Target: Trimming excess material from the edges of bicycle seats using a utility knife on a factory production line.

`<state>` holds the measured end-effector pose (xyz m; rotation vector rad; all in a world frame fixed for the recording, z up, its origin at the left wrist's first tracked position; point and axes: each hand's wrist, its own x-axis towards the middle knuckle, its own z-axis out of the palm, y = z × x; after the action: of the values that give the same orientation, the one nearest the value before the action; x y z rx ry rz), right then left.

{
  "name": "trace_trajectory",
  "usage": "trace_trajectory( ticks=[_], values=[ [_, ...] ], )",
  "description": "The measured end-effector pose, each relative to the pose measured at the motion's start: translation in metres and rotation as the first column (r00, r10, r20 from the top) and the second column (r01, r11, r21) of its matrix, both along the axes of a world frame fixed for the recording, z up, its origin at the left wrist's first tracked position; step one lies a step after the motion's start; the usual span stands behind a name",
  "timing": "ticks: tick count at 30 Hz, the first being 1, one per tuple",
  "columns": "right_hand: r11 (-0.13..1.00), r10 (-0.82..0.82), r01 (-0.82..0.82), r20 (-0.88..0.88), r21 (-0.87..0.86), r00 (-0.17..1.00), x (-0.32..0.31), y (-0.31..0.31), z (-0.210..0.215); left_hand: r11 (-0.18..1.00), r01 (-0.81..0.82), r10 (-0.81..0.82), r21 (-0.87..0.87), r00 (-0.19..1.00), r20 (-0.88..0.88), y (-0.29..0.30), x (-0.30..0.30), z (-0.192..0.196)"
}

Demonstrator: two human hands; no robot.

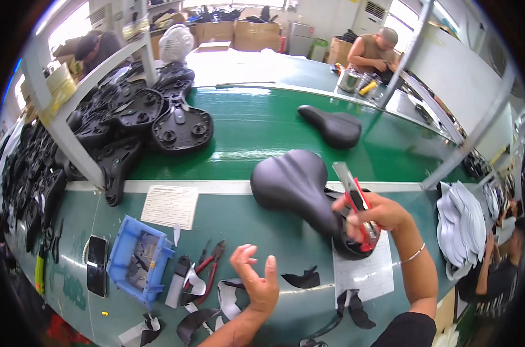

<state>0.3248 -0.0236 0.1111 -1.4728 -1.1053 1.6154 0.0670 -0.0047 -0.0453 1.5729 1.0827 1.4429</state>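
My right hand (386, 213) grips a red utility knife (356, 196) with its broad blade pointing up and away. Close beneath the knife lies a black bicycle saddle (288, 179), its wide end toward the far left. Its nose rests over a second black saddle piece (355, 253), partly covered by my right hand. My left hand (258, 284) is held above the bench, fingers spread and holding nothing. Around it lie black cut-off scraps (301, 280) and red-handled pliers (209, 270). A printed sheet (369, 280) sits under the saddle piece.
A blue bin (117, 263) of small pieces, a phone (97, 267) and a paper form (170, 206) lie left. Saddle bases (112, 121) are heaped far left. Another saddle (334, 128) rests on the green surface. Metal posts (476, 127) flank the bench; white pads (462, 222) stand right.
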Motion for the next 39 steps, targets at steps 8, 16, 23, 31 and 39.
trace_trajectory(
  ticks=[8,16,23,31,39],
  values=[
    [0.583,-0.748,0.702,-0.067,0.409,0.66,0.195,0.07,-0.071,0.993,0.121,-0.122,-0.018,0.984,-0.132,-0.001,0.013,-0.002],
    [0.56,-0.779,0.766,-0.115,0.315,0.616,0.201,0.188,-0.138,0.99,0.132,-0.142,-0.053,0.93,-0.338,0.004,0.023,-0.004],
    [0.64,-0.588,0.647,-0.277,0.415,0.76,0.048,0.168,-0.017,0.995,0.104,-0.096,0.006,0.938,-0.333,0.01,0.021,-0.008],
    [0.49,-0.367,-0.635,0.802,0.597,0.472,-0.12,-0.066,0.0,0.632,0.578,-0.034,-0.516,0.687,0.726,0.026,-0.024,-0.001],
    [0.666,0.052,-0.52,0.662,0.535,0.748,-0.19,-0.178,-0.081,0.3,0.781,-0.297,-0.548,0.623,0.724,-0.01,-0.119,0.031]
  ],
)
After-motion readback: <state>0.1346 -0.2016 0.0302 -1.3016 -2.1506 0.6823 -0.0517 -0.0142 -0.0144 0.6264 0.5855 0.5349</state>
